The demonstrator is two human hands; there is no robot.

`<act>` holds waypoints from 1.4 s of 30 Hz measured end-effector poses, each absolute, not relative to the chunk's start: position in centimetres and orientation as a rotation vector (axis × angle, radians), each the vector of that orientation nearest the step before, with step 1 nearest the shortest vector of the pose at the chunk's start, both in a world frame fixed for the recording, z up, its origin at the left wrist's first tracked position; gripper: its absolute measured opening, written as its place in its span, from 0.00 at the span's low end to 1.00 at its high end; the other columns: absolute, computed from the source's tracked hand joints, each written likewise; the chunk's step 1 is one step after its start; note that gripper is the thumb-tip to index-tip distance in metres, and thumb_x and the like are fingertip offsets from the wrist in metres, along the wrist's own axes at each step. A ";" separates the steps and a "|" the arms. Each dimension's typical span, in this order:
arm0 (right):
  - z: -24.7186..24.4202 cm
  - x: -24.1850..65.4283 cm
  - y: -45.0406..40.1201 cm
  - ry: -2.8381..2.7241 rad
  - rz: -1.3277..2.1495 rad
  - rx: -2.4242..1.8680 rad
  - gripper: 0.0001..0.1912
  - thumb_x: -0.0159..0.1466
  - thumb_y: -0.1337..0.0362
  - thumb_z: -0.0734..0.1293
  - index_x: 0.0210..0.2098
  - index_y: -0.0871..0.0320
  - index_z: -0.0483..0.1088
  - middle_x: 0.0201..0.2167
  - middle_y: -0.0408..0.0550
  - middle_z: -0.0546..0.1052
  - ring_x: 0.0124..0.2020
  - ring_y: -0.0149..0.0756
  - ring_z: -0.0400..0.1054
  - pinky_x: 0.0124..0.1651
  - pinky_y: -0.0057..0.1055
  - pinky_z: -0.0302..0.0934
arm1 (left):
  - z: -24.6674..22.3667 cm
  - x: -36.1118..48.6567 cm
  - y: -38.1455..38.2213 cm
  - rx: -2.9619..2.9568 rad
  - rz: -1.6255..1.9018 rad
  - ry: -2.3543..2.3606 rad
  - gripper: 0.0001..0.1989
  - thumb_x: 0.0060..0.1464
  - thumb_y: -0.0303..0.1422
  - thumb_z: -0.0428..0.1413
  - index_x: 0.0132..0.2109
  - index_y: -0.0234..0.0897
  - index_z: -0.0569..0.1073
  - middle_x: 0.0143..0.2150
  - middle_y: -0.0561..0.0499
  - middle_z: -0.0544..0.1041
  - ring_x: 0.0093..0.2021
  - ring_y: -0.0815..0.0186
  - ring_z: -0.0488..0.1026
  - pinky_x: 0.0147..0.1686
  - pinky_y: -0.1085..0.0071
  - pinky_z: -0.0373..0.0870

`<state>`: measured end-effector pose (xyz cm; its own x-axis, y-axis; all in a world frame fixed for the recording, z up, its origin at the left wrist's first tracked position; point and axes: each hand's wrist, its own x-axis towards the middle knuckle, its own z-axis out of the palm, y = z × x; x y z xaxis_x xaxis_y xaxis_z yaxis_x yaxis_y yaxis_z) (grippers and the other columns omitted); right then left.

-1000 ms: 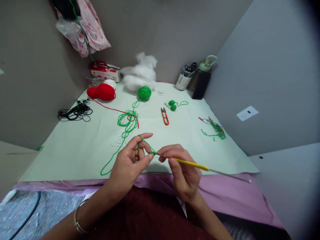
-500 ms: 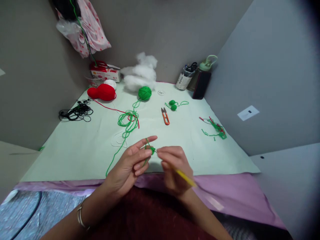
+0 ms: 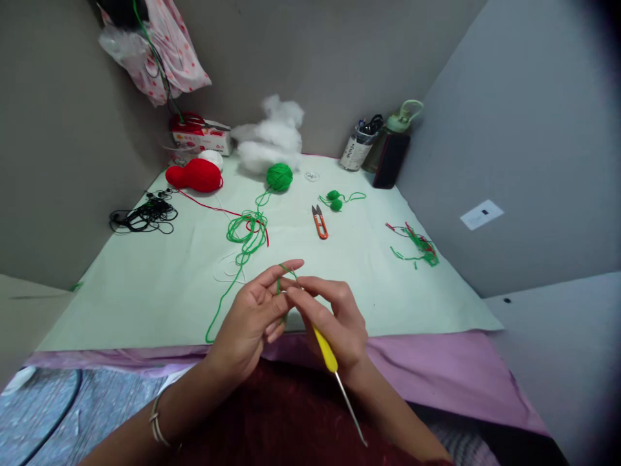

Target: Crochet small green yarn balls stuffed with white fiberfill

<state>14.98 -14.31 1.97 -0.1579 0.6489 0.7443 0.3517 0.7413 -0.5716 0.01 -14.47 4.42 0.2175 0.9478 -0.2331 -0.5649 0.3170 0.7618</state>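
Gripping right hand (image 3: pixel 334 317): grasped a yellow-handled metal crochet hook (image 3: pixel 326 349).
Left hand (image 3: pixel 252 317): held thin green yarn (image 3: pixel 278 285) near the desk (image 3: pixel 427 298)'s front edge.

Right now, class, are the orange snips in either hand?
No, the orange snips lie on the pale cloth, apart from the left hand and the right hand.
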 end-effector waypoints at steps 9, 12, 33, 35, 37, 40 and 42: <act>2.9 14.9 -13.7 -1.262 0.965 -0.726 0.09 0.71 0.64 0.66 0.41 0.50 0.80 0.36 0.46 0.79 0.34 0.34 0.71 0.36 0.34 0.67 | 4.5 -0.2 -14.2 0.616 1.129 0.775 0.17 0.53 0.33 0.69 0.50 0.37 0.81 0.32 0.56 0.70 0.19 0.83 0.48 0.15 0.83 0.49; 2.4 14.6 -13.5 -1.275 0.990 -0.725 0.08 0.70 0.65 0.67 0.41 0.50 0.81 0.38 0.46 0.80 0.38 0.35 0.73 0.39 0.34 0.69 | 4.3 0.1 -14.5 0.678 1.113 0.783 0.19 0.51 0.33 0.70 0.51 0.39 0.80 0.33 0.55 0.72 0.20 0.82 0.53 0.16 0.83 0.51; 3.5 16.6 -14.8 -1.671 0.685 -0.749 0.13 0.73 0.71 0.60 0.48 0.53 0.74 0.41 0.48 0.80 0.43 0.37 0.75 0.45 0.39 0.70 | 3.9 -0.6 -14.7 0.962 1.194 1.005 0.12 0.56 0.35 0.67 0.48 0.46 0.84 0.31 0.56 0.68 0.22 0.78 0.56 0.20 0.77 0.52; 3.8 16.7 -14.8 -1.735 0.638 -0.758 0.12 0.72 0.72 0.60 0.48 0.53 0.73 0.41 0.49 0.80 0.43 0.38 0.75 0.45 0.39 0.71 | 4.1 -0.6 -14.8 1.018 1.228 1.050 0.11 0.56 0.33 0.67 0.47 0.45 0.84 0.30 0.56 0.67 0.23 0.77 0.56 0.22 0.76 0.53; 4.0 16.8 -14.8 -1.772 0.601 -0.763 0.12 0.72 0.73 0.60 0.48 0.54 0.72 0.40 0.50 0.80 0.43 0.38 0.76 0.44 0.39 0.72 | 4.2 -0.4 -15.0 1.088 1.272 1.086 0.10 0.55 0.31 0.66 0.45 0.45 0.85 0.29 0.56 0.67 0.24 0.75 0.58 0.24 0.75 0.56; 3.8 16.6 -14.7 -1.862 0.448 -0.769 0.13 0.71 0.74 0.60 0.49 0.54 0.71 0.39 0.50 0.80 0.42 0.37 0.76 0.43 0.36 0.72 | 4.0 0.0 -15.2 1.181 1.360 1.129 0.11 0.55 0.27 0.65 0.44 0.46 0.85 0.31 0.55 0.68 0.26 0.74 0.61 0.28 0.75 0.61; 3.3 16.2 -14.7 -1.943 0.221 -0.797 0.14 0.71 0.73 0.62 0.52 0.54 0.71 0.40 0.52 0.80 0.42 0.38 0.75 0.42 0.36 0.73 | 3.7 0.4 -15.4 1.132 1.372 1.115 0.13 0.54 0.27 0.66 0.47 0.46 0.85 0.31 0.55 0.67 0.27 0.75 0.61 0.28 0.77 0.62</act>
<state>16.23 -14.67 3.29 -0.2990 0.6160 0.7288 0.4366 0.7674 -0.4695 0.40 -15.38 3.73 -0.0669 0.9952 0.0715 -0.1337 -0.0799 0.9878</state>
